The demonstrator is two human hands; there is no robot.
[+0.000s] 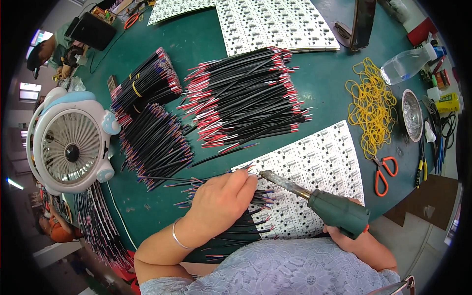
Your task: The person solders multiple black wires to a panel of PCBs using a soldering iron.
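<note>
My left hand (223, 194), with a bracelet at the wrist, is closed at the left edge of a white circuit board sheet (314, 172). Its thumb and forefinger pinch what looks like the end of a black wire; the fingers hide most of it. Gripped in my right hand (337, 236) is a green soldering gun (339, 211), its metal tip beside the left fingertips, over the sheet. Black wires (236, 228) with coloured ends lie under and below my left hand, several with ends on the sheet's edge.
Beyond lie a pile of black wires with red and white ends (250, 98) and more bundles (155, 142). A fan (71, 152) stands left; rubber bands (372, 108), scissors (383, 174), a metal bowl (412, 115) and a bottle (408, 65) are right. White sheets (275, 24) lie at back.
</note>
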